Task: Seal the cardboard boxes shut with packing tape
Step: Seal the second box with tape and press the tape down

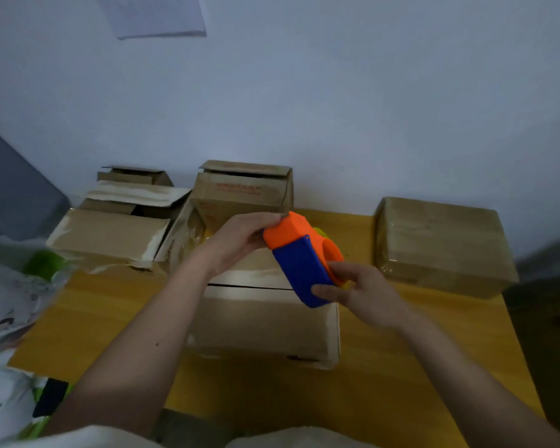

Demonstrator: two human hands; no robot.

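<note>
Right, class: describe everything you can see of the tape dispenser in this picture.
The tape dispenser looks like smooth plastic in two parts: an orange upper body with an orange curved piece on its right side, and a blue lower block. A bit of yellow shows behind it. It is tilted, orange end up and away, blue end down towards the person, and held above the middle box. The left hand grips the orange end; the right hand pinches the blue end. No tape can be made out.

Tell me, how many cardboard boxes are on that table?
5: one under the hands, a taped one at right, a large open one at left, two at the back. More may be hidden.
</note>
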